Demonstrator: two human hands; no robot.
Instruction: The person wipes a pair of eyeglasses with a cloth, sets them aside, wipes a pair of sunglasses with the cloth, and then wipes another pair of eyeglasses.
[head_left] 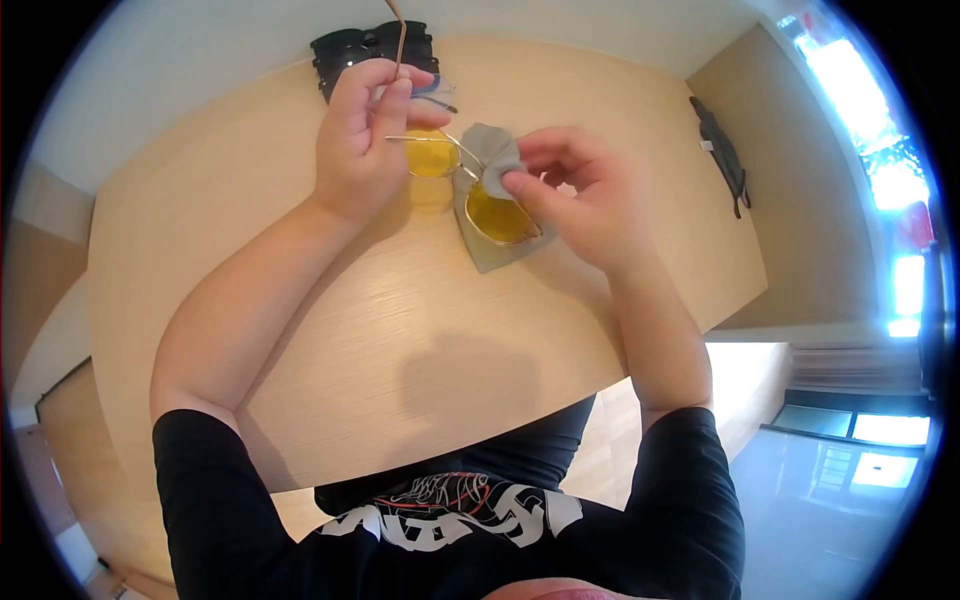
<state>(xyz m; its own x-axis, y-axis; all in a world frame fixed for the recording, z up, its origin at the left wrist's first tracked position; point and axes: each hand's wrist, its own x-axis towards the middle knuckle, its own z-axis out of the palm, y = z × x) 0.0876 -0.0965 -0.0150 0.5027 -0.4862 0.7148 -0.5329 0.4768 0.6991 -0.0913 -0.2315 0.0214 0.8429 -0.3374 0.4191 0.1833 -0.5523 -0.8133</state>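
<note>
Yellow-lensed glasses with a thin metal frame are held up over the wooden table. My left hand pinches one temple arm of the glasses, whose end sticks up above the fingers. A grey cloth hangs from my right hand, bunched between thumb and fingers near the top of the lens on the right. Part of the cloth lies behind that lens. The other lens, nearer my left hand, is uncovered.
On the wooden table, black cases or eyewear lie at the back, beyond my left hand, with something bluish-grey beside them. A dark strap-like object rests near the right edge. A bright window is at the right.
</note>
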